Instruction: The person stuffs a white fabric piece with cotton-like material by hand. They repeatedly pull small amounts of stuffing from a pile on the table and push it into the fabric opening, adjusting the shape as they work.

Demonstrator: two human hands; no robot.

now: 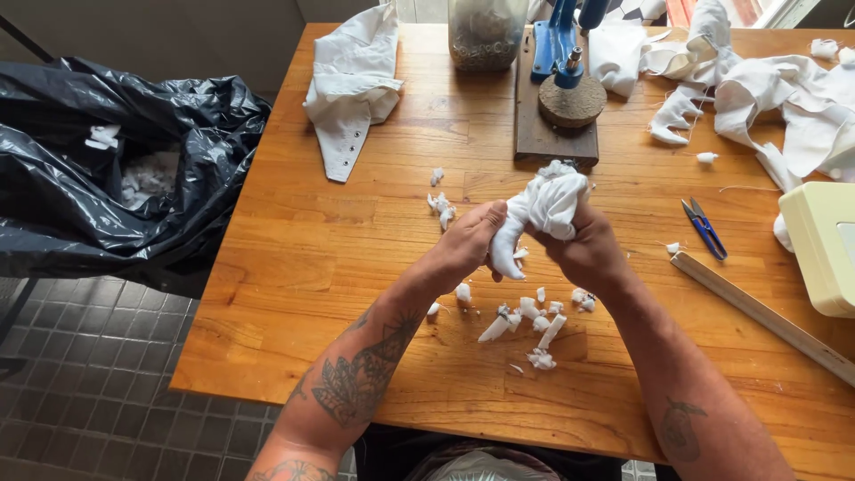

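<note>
Single head-worn view, steeply down and close over the wooden table, facing its far edge.

Black plastic bag gapes left of table.

Wooden table, grey tiled floor

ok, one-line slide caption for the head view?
Both hands, left hand and right hand, grip a bunched white cloth above white scraps on a wooden table.
</note>
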